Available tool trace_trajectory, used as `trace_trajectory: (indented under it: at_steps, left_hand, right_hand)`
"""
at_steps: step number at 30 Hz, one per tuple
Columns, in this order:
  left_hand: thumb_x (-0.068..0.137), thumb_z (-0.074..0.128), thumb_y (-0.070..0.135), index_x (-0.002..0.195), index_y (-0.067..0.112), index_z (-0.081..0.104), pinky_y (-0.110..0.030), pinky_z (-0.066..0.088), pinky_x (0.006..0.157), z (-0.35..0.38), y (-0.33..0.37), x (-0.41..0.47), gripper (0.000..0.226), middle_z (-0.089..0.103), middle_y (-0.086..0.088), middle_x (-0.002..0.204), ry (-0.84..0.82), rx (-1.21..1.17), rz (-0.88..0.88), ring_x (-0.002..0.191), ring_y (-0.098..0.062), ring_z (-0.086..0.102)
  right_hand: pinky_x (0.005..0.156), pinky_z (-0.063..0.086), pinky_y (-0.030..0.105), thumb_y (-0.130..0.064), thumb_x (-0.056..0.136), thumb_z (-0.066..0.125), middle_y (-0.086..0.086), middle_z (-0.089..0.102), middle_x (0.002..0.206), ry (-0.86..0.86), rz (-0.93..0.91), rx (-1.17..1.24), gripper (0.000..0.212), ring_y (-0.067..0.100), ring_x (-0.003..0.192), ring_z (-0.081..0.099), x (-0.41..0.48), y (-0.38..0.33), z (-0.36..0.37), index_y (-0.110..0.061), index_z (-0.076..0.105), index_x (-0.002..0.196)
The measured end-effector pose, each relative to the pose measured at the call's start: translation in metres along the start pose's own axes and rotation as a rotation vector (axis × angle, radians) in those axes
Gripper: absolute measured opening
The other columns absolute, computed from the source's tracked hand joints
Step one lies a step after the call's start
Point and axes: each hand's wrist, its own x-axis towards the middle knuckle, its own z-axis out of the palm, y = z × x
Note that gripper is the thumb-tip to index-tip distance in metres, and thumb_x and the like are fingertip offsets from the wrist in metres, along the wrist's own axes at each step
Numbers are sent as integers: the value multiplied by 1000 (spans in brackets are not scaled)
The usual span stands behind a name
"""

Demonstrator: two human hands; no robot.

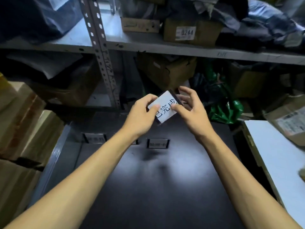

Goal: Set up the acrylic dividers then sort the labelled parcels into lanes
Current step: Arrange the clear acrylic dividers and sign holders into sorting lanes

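Your two bare forearms reach forward over a dark worktop (165, 187). Between your hands you hold a small acrylic divider (165, 107) with a white label, tilted and raised above the worktop. Your left hand (142, 116) pinches its left edge, thumb across the label. Your right hand (191, 109) grips the right edge with its thumb on the face, the other fingers spread loosely behind. The printed characters are partly covered by your thumbs. Two more dividers (158, 143) stand upright on the worktop below, their labels too blurred to read. Shelves (181, 50) of parcels rise behind.
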Motion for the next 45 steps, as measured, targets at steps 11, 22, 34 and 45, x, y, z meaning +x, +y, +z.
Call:
trace_trajectory:
  at_steps: [11, 22, 34, 45]
  left_hand:
    - [96, 54, 12, 100, 17, 64, -14, 40, 67, 125, -16, 3, 12, 65, 7, 88, -227, 310, 50, 80, -11, 57]
    - [96, 58, 17, 104, 16, 68, -28, 39, 95, 177, -78, -2, 13, 63, -7, 110, -347, 491, -27, 110, -22, 55]
    - [95, 57, 18, 148, 18, 39, -31, 25, 119, 171, -75, -9, 56, 35, -5, 156, -369, 385, -189, 146, -20, 30]
    - [96, 53, 18, 105, 27, 70, -34, 55, 87, -20, -9, -20, 22, 72, 9, 98, -167, 324, -181, 95, -22, 69]
  right_hand:
    - [95, 42, 19, -15, 85, 73, -7, 56, 125, 68, 89, -347, 51, 8, 112, 55, -34, 99, -86, -16, 51, 131]
    - [93, 34, 9, -8, 84, 71, 4, 64, 133, -62, 172, -547, 43, 17, 117, 61, -40, 179, -91, -10, 65, 127]
    - [99, 24, 12, -13, 90, 59, -1, 41, 153, -173, 321, -457, 63, 14, 141, 37, -45, 159, -100, -16, 38, 150]
    - [98, 36, 16, -18, 91, 64, 2, 62, 135, -395, 11, -549, 44, 14, 125, 55, 19, -1, 5, -15, 58, 134]
